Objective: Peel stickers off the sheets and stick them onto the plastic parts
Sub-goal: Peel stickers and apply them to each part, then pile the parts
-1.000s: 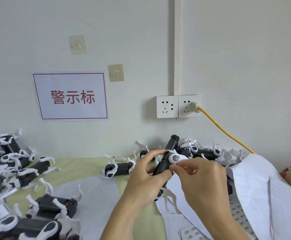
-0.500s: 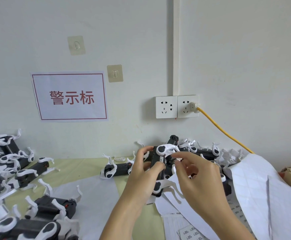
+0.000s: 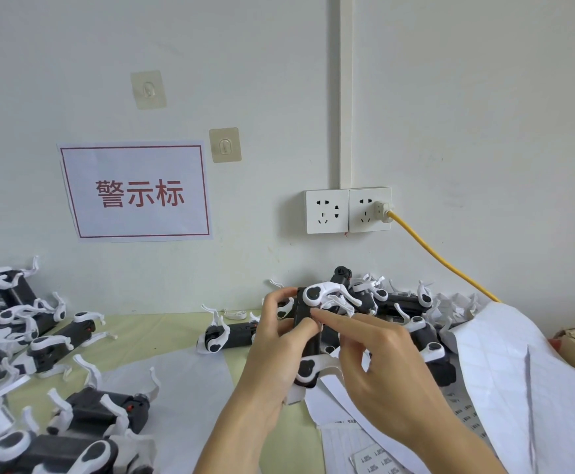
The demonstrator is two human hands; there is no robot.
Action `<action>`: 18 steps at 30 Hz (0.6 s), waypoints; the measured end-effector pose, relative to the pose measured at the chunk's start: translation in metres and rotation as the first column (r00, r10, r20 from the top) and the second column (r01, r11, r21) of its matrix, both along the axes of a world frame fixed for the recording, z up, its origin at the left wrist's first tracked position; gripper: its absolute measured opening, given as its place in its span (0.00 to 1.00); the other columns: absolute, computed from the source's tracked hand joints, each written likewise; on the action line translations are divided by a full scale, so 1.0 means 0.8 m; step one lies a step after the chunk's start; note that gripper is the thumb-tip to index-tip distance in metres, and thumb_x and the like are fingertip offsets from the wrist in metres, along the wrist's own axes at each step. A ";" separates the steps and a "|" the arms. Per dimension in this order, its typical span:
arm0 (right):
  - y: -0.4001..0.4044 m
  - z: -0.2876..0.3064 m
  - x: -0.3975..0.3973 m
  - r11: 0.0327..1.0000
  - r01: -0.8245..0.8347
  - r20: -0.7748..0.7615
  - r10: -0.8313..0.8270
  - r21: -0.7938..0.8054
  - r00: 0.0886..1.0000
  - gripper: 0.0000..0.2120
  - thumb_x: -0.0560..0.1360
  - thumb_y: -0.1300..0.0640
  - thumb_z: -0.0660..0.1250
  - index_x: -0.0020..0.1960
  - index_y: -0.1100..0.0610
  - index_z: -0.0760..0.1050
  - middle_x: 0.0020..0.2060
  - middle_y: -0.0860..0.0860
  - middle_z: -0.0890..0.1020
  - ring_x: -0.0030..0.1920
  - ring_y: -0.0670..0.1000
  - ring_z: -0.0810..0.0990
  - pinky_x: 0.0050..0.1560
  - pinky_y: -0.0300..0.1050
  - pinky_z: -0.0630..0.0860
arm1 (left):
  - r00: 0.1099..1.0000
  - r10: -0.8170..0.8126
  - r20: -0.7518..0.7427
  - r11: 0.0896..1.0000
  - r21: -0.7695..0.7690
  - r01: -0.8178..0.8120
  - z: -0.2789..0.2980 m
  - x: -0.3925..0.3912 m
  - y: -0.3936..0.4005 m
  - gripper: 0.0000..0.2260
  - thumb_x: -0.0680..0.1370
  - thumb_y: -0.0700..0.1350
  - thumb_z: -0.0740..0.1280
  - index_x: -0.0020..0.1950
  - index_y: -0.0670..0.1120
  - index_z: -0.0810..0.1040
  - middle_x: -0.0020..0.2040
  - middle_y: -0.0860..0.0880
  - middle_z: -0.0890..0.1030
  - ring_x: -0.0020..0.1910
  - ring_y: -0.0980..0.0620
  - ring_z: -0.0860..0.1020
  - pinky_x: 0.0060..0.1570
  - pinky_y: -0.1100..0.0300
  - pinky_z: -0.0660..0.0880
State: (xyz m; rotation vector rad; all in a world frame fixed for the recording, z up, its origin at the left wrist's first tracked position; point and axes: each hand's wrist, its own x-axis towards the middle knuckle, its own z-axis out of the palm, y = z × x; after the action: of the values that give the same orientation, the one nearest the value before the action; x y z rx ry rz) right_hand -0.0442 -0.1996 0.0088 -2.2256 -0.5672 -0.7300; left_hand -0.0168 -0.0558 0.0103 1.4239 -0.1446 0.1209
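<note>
- head view: the left hand (image 3: 281,350) grips the held plastic part (image 3: 308,336), a black body with white curved arms, fingers curled round its left edge and thumb on its front, in front of the wall socket (image 3: 347,210) and below it.
- head view: the right hand (image 3: 382,367) reaches in from the socket's lower right, index finger stretched out and its tip pressing the black face, the other fingers loosely bent; a small sticker seems to sit under that tip, too small to tell for sure.
- head view: the part looks light and rigid, its smooth plastic likely a bit slippery; the thin white arms seem the weak spot, so the black body is the place to hold, as the left hand does.
- head view: the sticker sheets (image 3: 378,456) lie below the socket by the right wrist; thin and limp, best lifted by a corner.
- head view: other plastic parts (image 3: 60,343) are heaped far left of the socket, more just under it.
- against a second ago: the part is turned upright with a white arm on top, and the right hand has gone from pinching at it to pressing with one fingertip.
</note>
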 end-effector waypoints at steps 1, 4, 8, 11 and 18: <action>-0.001 -0.001 0.001 1.000 -0.002 0.003 0.002 0.005 1.000 0.28 0.76 0.68 0.62 0.66 0.39 0.77 0.35 0.46 0.75 0.38 0.51 0.75 0.38 0.50 0.75 | 1.000 0.001 -0.004 1.000 -0.021 -0.001 0.000 0.000 0.000 0.19 0.66 0.46 0.68 0.54 0.62 0.77 0.40 0.46 0.85 0.37 0.47 0.82 0.43 0.49 0.75; -0.002 -0.005 0.005 1.000 -0.025 -0.004 0.025 0.020 1.000 0.29 0.76 0.68 0.61 0.65 0.38 0.78 0.34 0.45 0.75 0.38 0.50 0.75 0.37 0.49 0.74 | 1.000 -0.002 -0.017 0.998 -0.070 0.001 0.000 0.001 0.001 0.19 0.65 0.45 0.69 0.53 0.61 0.78 0.36 0.47 0.82 0.31 0.48 0.79 0.38 0.53 0.72; -0.003 -0.008 0.011 0.993 -0.061 -0.023 0.064 0.103 0.998 0.26 0.76 0.66 0.59 0.60 0.39 0.82 0.34 0.44 0.76 0.39 0.48 0.76 0.33 0.39 0.70 | 0.999 0.000 -0.055 0.993 -0.117 -0.006 0.001 -0.001 0.002 0.18 0.65 0.45 0.70 0.53 0.59 0.79 0.37 0.45 0.80 0.31 0.47 0.78 0.35 0.54 0.72; 0.002 -0.006 0.011 0.969 -0.065 0.039 0.058 0.238 0.998 0.22 0.73 0.63 0.56 0.52 0.47 0.86 0.36 0.35 0.77 0.39 0.42 0.78 0.34 0.29 0.67 | 0.995 0.094 -0.046 0.994 -0.047 -0.096 0.000 -0.001 0.001 0.11 0.72 0.49 0.73 0.51 0.62 0.78 0.34 0.51 0.82 0.34 0.49 0.80 0.39 0.52 0.75; -0.005 0.005 0.012 0.806 0.038 0.069 -0.097 0.591 0.993 0.18 0.75 0.63 0.58 0.45 0.43 0.82 0.37 0.41 0.78 0.26 0.45 0.70 0.27 0.31 0.62 | 0.998 0.063 -0.010 0.997 -0.044 -0.064 0.005 -0.004 0.003 0.13 0.77 0.41 0.68 0.53 0.60 0.78 0.39 0.46 0.83 0.34 0.43 0.80 0.36 0.54 0.74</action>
State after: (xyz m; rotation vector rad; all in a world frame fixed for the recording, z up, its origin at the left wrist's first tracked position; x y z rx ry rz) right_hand -0.0345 -0.2035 0.0129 -1.6368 -0.2505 -0.9102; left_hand -0.0203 -0.0533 0.0139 1.3846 -0.0894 0.1694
